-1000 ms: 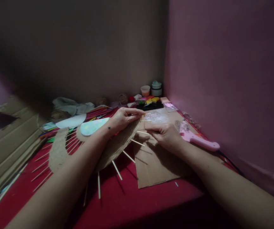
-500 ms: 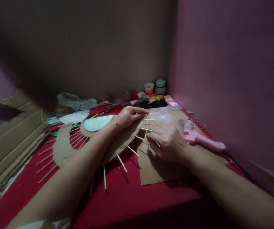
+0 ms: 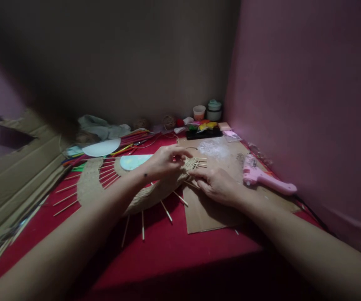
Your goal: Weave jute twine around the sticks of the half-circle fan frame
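Note:
A half-round woven twine piece [image 3: 149, 195] with wooden skewers sticking out of its rim lies on the red cloth [image 3: 174, 246]. My left hand [image 3: 164, 161] curls its fingers over the far end of the weave and grips it. My right hand [image 3: 216, 184] rests beside it on the cardboard sheet [image 3: 213, 215], fingers pinched at the skewer tips; what they pinch is too small to make out. A second, unwoven cardboard arc with skewers [image 3: 90, 184] lies to the left.
A pink glue gun [image 3: 266, 179] lies on the cardboard at the right, its cord trailing by the pink wall. Cups and coloured clay [image 3: 203, 123] stand in the far corner. Paper discs [image 3: 101, 147], coloured sticks and folded cardboard [image 3: 14, 175] fill the left.
The camera tipped down a little. My left hand lowered the weave's far end toward the table. My right hand drew in to the skewer tips beside my left hand.

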`<state>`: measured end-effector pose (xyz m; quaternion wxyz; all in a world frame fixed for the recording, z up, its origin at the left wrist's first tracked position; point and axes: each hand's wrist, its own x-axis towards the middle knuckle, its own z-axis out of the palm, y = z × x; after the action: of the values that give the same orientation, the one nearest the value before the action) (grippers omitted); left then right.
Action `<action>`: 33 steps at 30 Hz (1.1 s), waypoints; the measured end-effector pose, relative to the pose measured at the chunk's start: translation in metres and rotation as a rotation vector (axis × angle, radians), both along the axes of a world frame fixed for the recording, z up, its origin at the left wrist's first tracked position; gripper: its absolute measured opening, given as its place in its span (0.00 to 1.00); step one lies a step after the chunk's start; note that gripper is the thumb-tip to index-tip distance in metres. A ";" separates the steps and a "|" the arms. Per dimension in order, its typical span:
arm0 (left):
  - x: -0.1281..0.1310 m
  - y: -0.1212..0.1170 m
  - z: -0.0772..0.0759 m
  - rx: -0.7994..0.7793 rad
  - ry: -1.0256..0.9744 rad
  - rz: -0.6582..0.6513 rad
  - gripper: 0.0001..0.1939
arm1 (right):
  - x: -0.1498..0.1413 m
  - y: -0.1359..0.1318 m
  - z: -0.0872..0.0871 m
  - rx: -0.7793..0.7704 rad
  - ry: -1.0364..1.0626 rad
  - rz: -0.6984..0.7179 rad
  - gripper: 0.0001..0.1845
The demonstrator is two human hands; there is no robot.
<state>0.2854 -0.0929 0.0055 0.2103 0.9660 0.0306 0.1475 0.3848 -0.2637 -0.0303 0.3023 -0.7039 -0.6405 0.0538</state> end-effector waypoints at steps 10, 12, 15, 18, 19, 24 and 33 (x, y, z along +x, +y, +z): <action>-0.013 -0.015 -0.028 0.020 0.070 -0.198 0.09 | 0.012 -0.003 0.008 -0.095 -0.209 -0.125 0.11; -0.014 -0.015 -0.028 0.037 0.072 -0.218 0.10 | 0.017 -0.003 0.009 -0.145 -0.298 -0.226 0.10; -0.015 -0.015 -0.029 0.036 0.059 -0.220 0.09 | 0.025 -0.001 0.010 -0.220 -0.380 -0.331 0.11; -0.015 -0.015 -0.030 0.027 0.049 -0.218 0.08 | 0.032 0.003 0.012 -0.279 -0.436 -0.354 0.12; -0.015 -0.015 -0.031 0.026 0.048 -0.221 0.08 | 0.034 0.004 0.013 -0.309 -0.452 -0.357 0.13; -0.017 -0.015 -0.031 0.034 0.033 -0.233 0.09 | 0.036 0.005 0.017 -0.371 -0.496 -0.310 0.15; -0.016 -0.011 -0.037 0.032 0.010 -0.252 0.09 | 0.020 -0.011 0.010 -0.352 -0.668 -0.376 0.16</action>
<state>0.2692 -0.1035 -0.0317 0.2116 0.9661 -0.0923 0.1153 0.4047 -0.2745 -0.0202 -0.0422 -0.8282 -0.5446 -0.1251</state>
